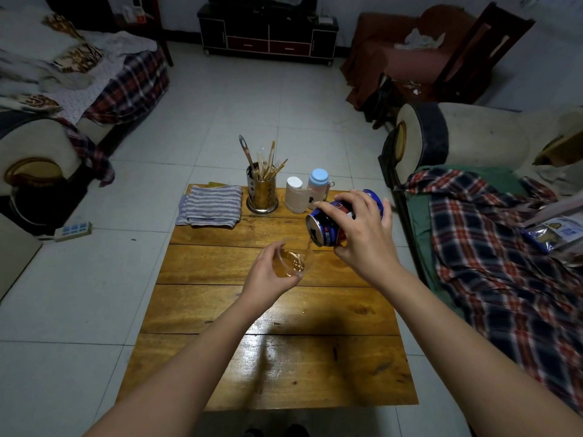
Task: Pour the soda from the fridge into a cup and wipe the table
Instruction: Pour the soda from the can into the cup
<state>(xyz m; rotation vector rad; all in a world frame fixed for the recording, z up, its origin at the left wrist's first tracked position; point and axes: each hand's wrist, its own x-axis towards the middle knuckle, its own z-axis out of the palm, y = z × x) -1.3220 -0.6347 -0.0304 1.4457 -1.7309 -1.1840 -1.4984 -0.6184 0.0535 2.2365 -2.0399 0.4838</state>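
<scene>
Right hand (359, 234) wrapped round blue can (328, 225), tipped on its side above worktop (268, 310), thin amber stream falling into cup (291, 260). Left hand (268, 272) curled round clear cup just left of can, lifted off worktop, part filled. Folded striped cloth (211, 206) at worktop's far left corner; holder (262, 193) of chopsticks, tissue roll (296, 195) and bottle (318, 184) along far edge.

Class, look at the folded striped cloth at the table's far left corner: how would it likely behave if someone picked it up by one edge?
The striped cloth looks soft and folded in layers, so it would probably droop and unfold rather than stay flat. It seems thin, so likely light. One edge overhangs the wooden table, so a push might slide it off.
</scene>
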